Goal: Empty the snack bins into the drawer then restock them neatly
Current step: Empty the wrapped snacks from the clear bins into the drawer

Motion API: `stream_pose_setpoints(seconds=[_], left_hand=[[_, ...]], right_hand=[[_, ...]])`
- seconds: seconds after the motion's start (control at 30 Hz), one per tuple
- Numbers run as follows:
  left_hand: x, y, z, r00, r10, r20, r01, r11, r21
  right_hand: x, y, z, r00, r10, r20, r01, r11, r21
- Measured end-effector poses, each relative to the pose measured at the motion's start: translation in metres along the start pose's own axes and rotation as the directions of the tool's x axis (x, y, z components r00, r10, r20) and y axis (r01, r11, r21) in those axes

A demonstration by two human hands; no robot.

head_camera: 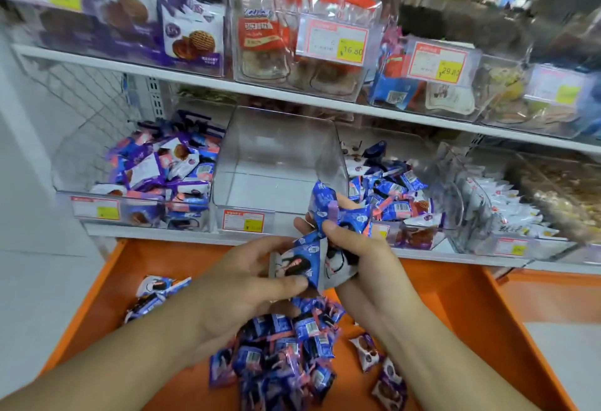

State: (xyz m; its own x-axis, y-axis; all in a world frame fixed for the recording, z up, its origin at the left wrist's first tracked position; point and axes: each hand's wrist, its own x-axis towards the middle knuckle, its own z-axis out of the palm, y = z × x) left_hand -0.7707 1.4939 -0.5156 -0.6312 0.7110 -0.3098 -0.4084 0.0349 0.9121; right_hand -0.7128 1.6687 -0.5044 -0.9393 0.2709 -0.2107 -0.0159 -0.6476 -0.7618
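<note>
Clear middle bin is emptied, so I'm restocking: left hand and right hand fingers both grip blue packets; next, stack them inside neatly.

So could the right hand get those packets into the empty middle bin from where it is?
Probably yes. The right hand holds packets just before the empty bin, whose open top faces it with nothing between.
</note>
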Motion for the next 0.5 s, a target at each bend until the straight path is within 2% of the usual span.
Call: stream_pose_setpoints(seconds=[0.07,0.17,0.23,0.37,0.43,0.5], left_hand=[[-0.002,0.001,0.0,1.0,-0.008,0.028,0.009,0.999,-0.044],[-0.001,0.002,-0.001,0.999,-0.022,0.038,0.026,0.993,-0.111],[0.001,0.001,-0.003,0.999,-0.042,-0.003,0.042,0.997,-0.065],[0.0,0.006,-0.024,0.99,-0.008,-0.138,0.044,0.964,0.261],[-0.004,0.011,-0.042,0.982,0.039,-0.184,0.058,0.87,0.49],[-0.009,0.013,-0.063,0.98,0.06,-0.188,0.072,0.781,0.621]], right_hand=[[0.002,0.003,-0.003,0.997,0.07,0.012,-0.07,0.998,-0.005],[0.004,0.009,-0.005,0.995,0.09,0.038,-0.089,0.996,-0.027],[0.005,0.013,-0.004,0.994,0.087,0.063,-0.082,0.993,-0.081],[0.016,0.016,-0.01,1.0,0.0,0.008,0.002,0.969,-0.248],[0.022,0.018,-0.015,0.999,-0.04,-0.027,0.03,0.952,-0.304],[0.025,0.022,-0.017,0.999,-0.031,-0.022,0.021,0.933,-0.36]])
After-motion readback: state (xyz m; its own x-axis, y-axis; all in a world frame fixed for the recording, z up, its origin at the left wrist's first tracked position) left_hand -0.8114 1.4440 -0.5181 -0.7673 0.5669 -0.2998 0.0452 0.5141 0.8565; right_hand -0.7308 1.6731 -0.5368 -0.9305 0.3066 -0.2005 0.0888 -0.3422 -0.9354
